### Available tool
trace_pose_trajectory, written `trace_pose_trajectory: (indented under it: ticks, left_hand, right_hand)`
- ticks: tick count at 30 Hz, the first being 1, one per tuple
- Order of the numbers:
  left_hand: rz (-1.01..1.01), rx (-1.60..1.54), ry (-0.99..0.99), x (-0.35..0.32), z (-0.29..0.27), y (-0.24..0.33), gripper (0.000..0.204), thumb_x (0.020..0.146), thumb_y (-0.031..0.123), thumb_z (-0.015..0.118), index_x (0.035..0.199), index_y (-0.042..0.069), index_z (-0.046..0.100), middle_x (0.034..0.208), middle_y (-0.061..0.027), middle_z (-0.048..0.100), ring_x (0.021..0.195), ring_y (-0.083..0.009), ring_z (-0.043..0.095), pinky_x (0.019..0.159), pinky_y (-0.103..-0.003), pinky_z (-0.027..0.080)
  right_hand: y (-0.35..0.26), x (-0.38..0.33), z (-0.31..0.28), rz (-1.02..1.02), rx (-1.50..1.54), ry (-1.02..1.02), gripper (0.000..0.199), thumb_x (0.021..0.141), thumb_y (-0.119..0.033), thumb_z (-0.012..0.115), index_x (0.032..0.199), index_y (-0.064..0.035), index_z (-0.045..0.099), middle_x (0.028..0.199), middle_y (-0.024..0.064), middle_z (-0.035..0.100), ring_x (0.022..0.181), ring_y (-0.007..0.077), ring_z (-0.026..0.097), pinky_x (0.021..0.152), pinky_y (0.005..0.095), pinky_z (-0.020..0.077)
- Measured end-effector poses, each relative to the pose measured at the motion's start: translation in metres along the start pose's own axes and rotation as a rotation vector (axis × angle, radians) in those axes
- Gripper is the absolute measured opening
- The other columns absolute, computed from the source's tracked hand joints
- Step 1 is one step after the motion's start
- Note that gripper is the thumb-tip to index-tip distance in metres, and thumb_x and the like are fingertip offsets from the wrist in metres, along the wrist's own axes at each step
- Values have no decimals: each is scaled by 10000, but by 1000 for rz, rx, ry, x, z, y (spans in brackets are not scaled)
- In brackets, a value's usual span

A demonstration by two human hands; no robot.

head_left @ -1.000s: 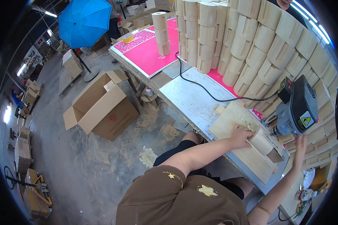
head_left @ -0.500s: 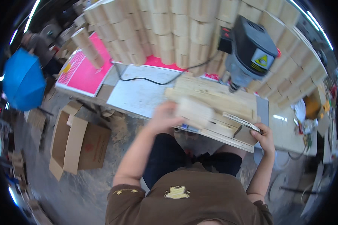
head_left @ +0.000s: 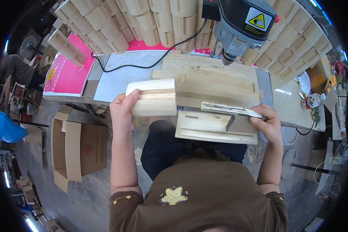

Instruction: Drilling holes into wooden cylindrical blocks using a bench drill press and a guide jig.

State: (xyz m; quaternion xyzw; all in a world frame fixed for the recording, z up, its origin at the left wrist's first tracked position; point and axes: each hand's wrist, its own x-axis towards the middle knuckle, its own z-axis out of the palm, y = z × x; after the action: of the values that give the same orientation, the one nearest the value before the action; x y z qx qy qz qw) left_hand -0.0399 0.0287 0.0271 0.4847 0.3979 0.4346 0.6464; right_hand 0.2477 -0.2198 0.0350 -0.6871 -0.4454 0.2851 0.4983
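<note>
We look down at a workbench point(head_left: 116, 79). Our left hand point(head_left: 121, 110) grips the end of a rounded wooden block point(head_left: 152, 98) lying at the left edge of a wooden jig point(head_left: 214, 87). Our right hand point(head_left: 267, 123) is closed on a flat slat point(head_left: 230, 110) at the jig's near right corner. A drill press point(head_left: 241, 23) stands over the jig's far side, before stacked blocks point(head_left: 143, 19).

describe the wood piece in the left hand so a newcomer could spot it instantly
Find the drill press at the top, then the flat wooden jig under it. At the jig's left edge the left hand grips a pale rounded block lying on its side. Unlike the stacked blocks behind, it lies alone, its grooved face up.
</note>
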Motion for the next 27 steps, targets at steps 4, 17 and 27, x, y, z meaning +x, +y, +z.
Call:
trace_pose_trajectory:
  ticks: [4,17,27]
  left_hand:
    - [54,19,-6,-10,15,4,228,768,175,671,798,-49,640,709,-60,627,618,-74,545,596,-211,423]
    - [-66,42,-230,-27,54,-26,304,806,268,663,690,-9,615,610,-7,571,540,-38,463,506,-195,365]
    - [-34,471,-438,-1,99,-74,482,747,379,702,844,-81,596,711,-107,603,658,-143,562,618,-269,455]
  right_hand:
    - [-19,5,5,-221,-93,115,263,653,-33,725,906,0,663,858,43,561,798,139,519,678,244,394]
    - [8,23,19,-199,-7,23,271,670,-105,725,911,-2,658,882,46,543,845,154,503,746,255,387]
    - [54,46,18,-195,-270,131,278,648,-25,737,915,-9,661,859,66,596,797,180,566,679,265,445]
